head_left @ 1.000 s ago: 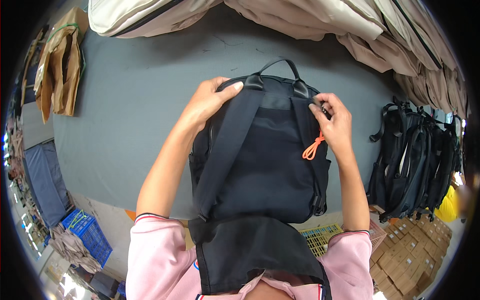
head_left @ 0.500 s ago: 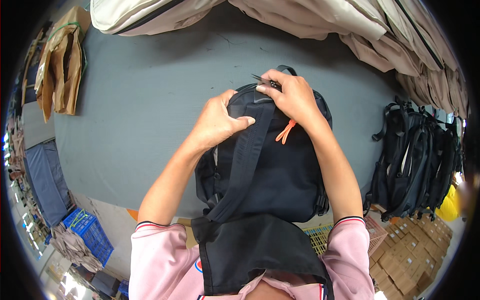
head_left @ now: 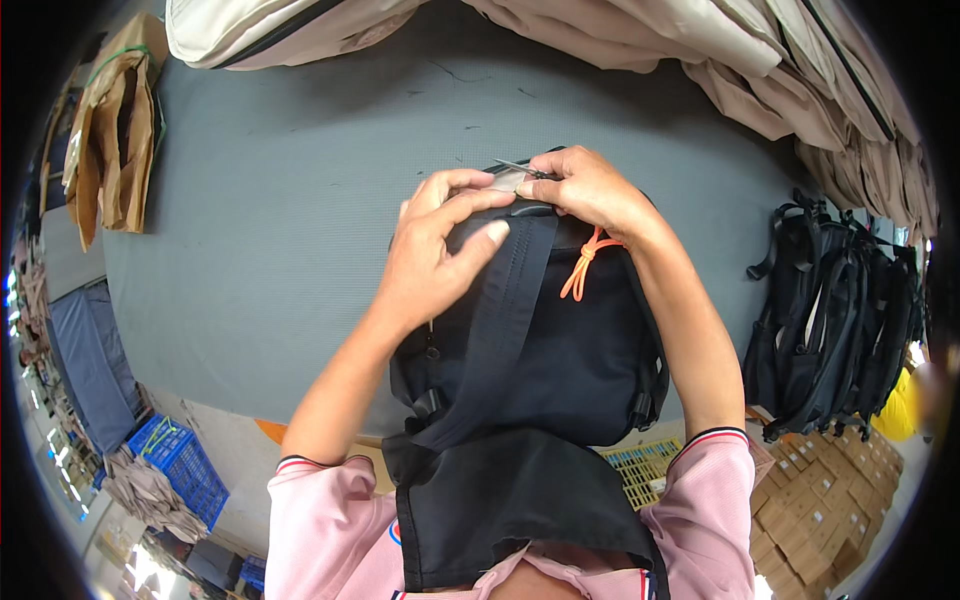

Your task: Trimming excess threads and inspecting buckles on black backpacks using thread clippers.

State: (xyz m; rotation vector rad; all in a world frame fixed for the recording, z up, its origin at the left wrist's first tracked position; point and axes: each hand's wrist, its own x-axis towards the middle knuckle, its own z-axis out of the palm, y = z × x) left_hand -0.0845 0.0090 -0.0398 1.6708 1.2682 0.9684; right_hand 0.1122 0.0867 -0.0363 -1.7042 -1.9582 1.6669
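A black backpack [head_left: 560, 340] lies on the grey table in front of me, a wide strap [head_left: 490, 330] running down its middle. My right hand [head_left: 590, 185] is closed around small thread snips [head_left: 513, 164] at the bag's top edge, their pointed blades aimed left. An orange cord loop [head_left: 583, 265] hangs below that hand. My left hand [head_left: 430, 250] rests on the upper left of the bag, thumb and fingers apart, with fingertips touching the top edge close to the right thumb. Pale lining [head_left: 510, 180] shows between the hands. Whether a thread lies at the fingertips is too small to tell.
Beige bags [head_left: 640, 35] are heaped along the table's far side. Several black backpacks [head_left: 825, 310] stand at the right. Brown paper [head_left: 118, 150] sits at the far left. A blue crate [head_left: 180, 465] and stacked cartons [head_left: 830, 500] are below table height.
The bag's top edge has tipped so pale lining shows. My left fingers have come over the rim toward the right hand. The snips' blades have turned left, and the orange cord has swung.
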